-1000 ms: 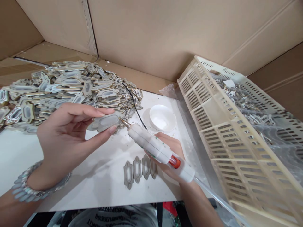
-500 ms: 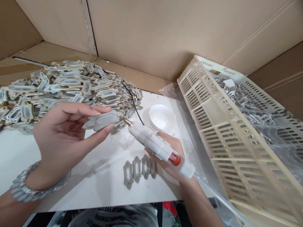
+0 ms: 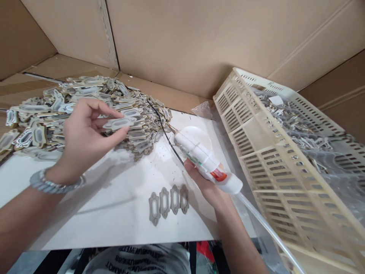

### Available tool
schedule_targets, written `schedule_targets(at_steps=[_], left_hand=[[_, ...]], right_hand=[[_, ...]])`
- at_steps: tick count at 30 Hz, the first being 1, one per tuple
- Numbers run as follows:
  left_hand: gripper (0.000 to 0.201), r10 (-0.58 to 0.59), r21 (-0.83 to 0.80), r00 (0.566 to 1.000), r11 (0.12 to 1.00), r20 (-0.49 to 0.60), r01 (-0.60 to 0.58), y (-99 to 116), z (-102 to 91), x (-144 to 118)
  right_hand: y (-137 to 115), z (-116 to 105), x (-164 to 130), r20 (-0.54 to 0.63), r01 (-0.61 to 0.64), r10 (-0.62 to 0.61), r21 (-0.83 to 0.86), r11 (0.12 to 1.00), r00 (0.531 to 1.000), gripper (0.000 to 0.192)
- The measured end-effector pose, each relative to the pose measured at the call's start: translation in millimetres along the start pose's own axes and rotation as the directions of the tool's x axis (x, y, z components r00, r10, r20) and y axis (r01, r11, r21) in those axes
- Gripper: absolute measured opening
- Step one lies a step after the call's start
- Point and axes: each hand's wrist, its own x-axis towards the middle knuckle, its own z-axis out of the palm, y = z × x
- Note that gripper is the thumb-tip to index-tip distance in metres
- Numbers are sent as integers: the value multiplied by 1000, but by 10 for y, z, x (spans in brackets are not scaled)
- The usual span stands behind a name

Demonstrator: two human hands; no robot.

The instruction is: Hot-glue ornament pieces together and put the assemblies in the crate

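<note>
My left hand (image 3: 85, 133) pinches one flat grey ornate piece (image 3: 119, 123) between thumb and fingers, just above the big pile of similar pieces (image 3: 57, 106) at the back left. A beaded bracelet sits on that wrist. My right hand (image 3: 203, 182) grips a white glue gun (image 3: 205, 160) with an orange trigger; its brass nozzle points up-left, over the white bowl (image 3: 199, 135) and apart from the held piece. A clear glue stick trails from the gun's back end.
Several grey frame-shaped pieces (image 3: 168, 199) lie in a row on the white table top (image 3: 114, 213). A black cord (image 3: 165, 133) runs from the pile. A cream slotted plastic crate (image 3: 270, 163) holding more parts leans at the right. Cardboard walls (image 3: 185, 38) enclose the back.
My left hand has carried the grey piece up and left toward the pile. The glue gun's nozzle has left the piece and swung right, over the bowl.
</note>
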Motion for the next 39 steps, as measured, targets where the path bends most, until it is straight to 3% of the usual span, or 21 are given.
schedule_targets(at_steps=[2,6,12,15,18,19,20,21,22,23,24,26,28,33,39], left_hand=[[34,31,161,999,986,-7,-30,-136,-16,155],[43,67,262,997,964,-37,-55,-247,-60,510],[57,-141,512,990,852,22,110,-290,-85,879],[55,-91,451,996,889,19,73,-263,-101,845],[49,91,231,991,967,98,-111,-67,-130,659],[48,142,124,967,977,213,-171,32,-137,569],[37,202,16,908,975,368,-224,134,-141,469],[23,277,-92,788,958,549,-273,232,-140,361],[17,325,-189,612,942,721,-279,315,-132,248],[24,293,-198,480,950,827,-240,378,-118,135],[37,252,-178,390,960,886,-215,417,-98,26],[56,155,-99,285,975,946,-200,431,-41,-166],[62,119,-73,246,979,962,-189,396,26,-310],[55,189,-147,205,968,960,-201,342,168,-510],[40,211,-172,215,967,954,-188,342,209,-595]], right_hand=[[-15,-12,6,2,-6,6,-10,1000,1000,33],[-38,-16,5,-1,-4,4,36,999,1000,32],[-21,-20,22,-30,9,-8,64,998,1000,34],[-6,-28,27,-39,-7,11,110,994,999,36],[4,-39,21,-55,-50,59,162,986,997,34],[5,-44,18,-61,-68,80,179,982,995,32],[4,-50,15,-67,-85,99,195,977,993,31],[2,-56,11,-74,-98,116,211,972,991,30],[-2,-63,8,-81,-106,127,226,968,989,29],[-6,-69,4,-85,-108,131,237,966,988,28],[-10,-75,1,-84,-106,130,244,964,988,28],[-17,-81,-5,-79,-100,122,244,965,989,28],[-21,-81,-9,-79,-95,116,233,968,990,28],[-17,-69,-9,-67,-103,122,230,968,990,27],[-7,-52,-8,-48,-126,145,279,952,988,28]])
